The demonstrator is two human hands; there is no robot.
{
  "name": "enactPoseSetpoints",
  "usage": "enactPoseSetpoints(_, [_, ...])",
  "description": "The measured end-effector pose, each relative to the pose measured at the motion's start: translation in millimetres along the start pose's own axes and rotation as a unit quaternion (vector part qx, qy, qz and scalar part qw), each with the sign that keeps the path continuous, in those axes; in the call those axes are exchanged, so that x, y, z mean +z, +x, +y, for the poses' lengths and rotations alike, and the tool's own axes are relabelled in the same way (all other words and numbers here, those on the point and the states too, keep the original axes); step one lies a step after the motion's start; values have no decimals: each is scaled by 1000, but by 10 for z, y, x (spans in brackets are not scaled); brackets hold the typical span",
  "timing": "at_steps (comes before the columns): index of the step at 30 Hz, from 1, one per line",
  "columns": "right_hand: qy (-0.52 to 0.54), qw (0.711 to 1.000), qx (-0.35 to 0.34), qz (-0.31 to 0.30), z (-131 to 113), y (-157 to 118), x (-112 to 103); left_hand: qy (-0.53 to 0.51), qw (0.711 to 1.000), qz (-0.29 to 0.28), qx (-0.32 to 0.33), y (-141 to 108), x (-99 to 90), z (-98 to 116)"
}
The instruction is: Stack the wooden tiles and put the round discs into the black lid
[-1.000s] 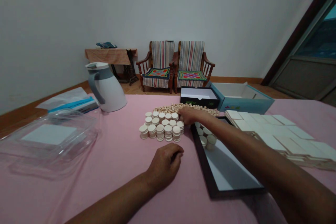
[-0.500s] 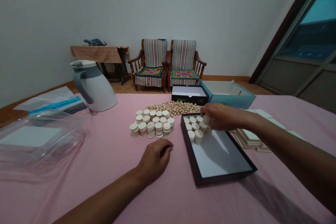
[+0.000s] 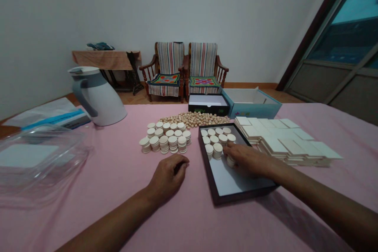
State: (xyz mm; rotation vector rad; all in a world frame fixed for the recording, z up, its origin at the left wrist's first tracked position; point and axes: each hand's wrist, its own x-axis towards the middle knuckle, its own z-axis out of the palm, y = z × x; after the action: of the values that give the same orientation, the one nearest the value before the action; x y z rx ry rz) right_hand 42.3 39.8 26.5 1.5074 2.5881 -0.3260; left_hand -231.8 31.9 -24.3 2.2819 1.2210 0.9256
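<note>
My right hand is inside the shallow black box lid, its fingers closed around a stack of pale round wooden discs. That stack stands at the near end of several rows of similar disc stacks in the lid's far left part. The fingers hide much of the held stack. To the left, my left hand rests on the pink cloth with its fingers curled in and nothing visible in them. Beyond it stand more stacks of discs in rows on the cloth.
Small wooden cubes lie in a heap behind the discs. Stacked square wooden tiles are right of the lid. A black box and a blue box stand behind. At left are a jug and clear plastic packaging.
My right hand has moved nearer and lower inside the lid, bringing the disc stack down beside the front row. My left hand stays in place. The camera view has turned slightly right.
</note>
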Motion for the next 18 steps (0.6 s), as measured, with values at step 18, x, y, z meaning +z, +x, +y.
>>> enactPoseSetpoints(18, [38, 995, 88, -5, -72, -412, -438, -2, 1000, 5, 7, 5, -21, 22])
